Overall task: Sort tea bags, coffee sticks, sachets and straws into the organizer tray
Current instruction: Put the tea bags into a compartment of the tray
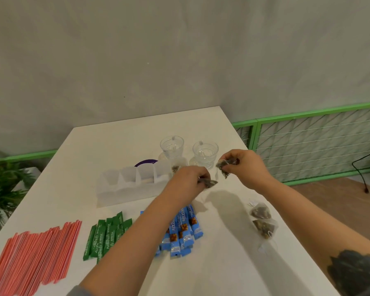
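Closest to me, at the near left edge of the white table (212, 129), lie the red straws (33, 255) in a loose flat bundle. Just to their right are the green stevia sachets (106, 236), and next to those the blue coffee sticks (183, 233), partly hidden under my left forearm.

My left hand (187, 182) is raised over the table, just in front of the right end of the organizer tray (124, 186). Its fingers are closed in a pinch on one tea bag (209, 183), which sticks out to the right of my fingertips. My right hand (244, 167) is a little farther and to the right, also pinched shut, and it holds a second tea bag (223, 168) that hangs below the fingers. The two held bags are near each other but apart.

On the table under my right forearm, two more tea bags (262, 221) lie side by side, well apart from both hands. One further tea bag (176, 166) already stands in the rightmost compartment of the translucent tray, just beyond my left hand.

Behind the tray stand two clear glass cups (188, 147), and a purple round thing (146, 163) shows behind the tray wall.
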`<act>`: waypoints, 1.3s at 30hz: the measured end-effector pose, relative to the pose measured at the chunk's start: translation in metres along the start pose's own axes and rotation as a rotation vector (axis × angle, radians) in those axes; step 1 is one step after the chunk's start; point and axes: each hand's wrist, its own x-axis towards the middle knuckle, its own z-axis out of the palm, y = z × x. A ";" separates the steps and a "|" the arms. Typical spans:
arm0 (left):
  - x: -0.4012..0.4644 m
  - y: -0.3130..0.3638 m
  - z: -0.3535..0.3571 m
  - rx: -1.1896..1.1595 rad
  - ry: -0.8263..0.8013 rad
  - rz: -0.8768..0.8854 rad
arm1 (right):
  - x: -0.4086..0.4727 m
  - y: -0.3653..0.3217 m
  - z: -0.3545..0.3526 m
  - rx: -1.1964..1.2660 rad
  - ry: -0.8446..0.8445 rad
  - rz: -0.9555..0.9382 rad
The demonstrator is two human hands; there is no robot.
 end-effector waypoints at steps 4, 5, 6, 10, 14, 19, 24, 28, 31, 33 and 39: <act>0.013 -0.014 -0.028 -0.040 0.074 -0.044 | 0.008 -0.013 0.006 0.029 0.015 -0.027; 0.016 -0.019 -0.034 -0.057 0.092 -0.057 | 0.011 -0.017 0.008 0.043 0.016 -0.031; 0.018 -0.023 -0.040 -0.065 0.109 -0.066 | 0.013 -0.020 0.009 0.052 0.016 -0.033; 0.031 -0.038 -0.056 -0.070 0.143 -0.075 | 0.022 -0.031 0.019 0.055 0.023 -0.026; 0.043 -0.048 -0.065 -0.088 0.126 -0.084 | 0.029 -0.042 0.027 0.076 0.029 -0.033; 0.056 -0.057 -0.071 -0.153 0.131 -0.076 | 0.038 -0.054 0.035 0.093 0.041 -0.035; 0.068 -0.070 -0.065 -0.175 0.094 -0.084 | 0.046 -0.057 0.050 0.119 0.034 -0.024; 0.071 -0.078 -0.054 -0.165 0.044 -0.108 | 0.048 -0.051 0.065 0.100 0.006 -0.009; 0.073 -0.086 -0.047 -0.103 -0.001 -0.127 | 0.050 -0.048 0.079 0.035 -0.031 -0.010; 0.074 -0.092 -0.042 -0.027 -0.018 -0.108 | 0.050 -0.044 0.089 -0.024 -0.044 -0.015; 0.074 -0.108 -0.031 0.208 -0.025 0.007 | 0.050 -0.035 0.110 -0.314 -0.063 -0.090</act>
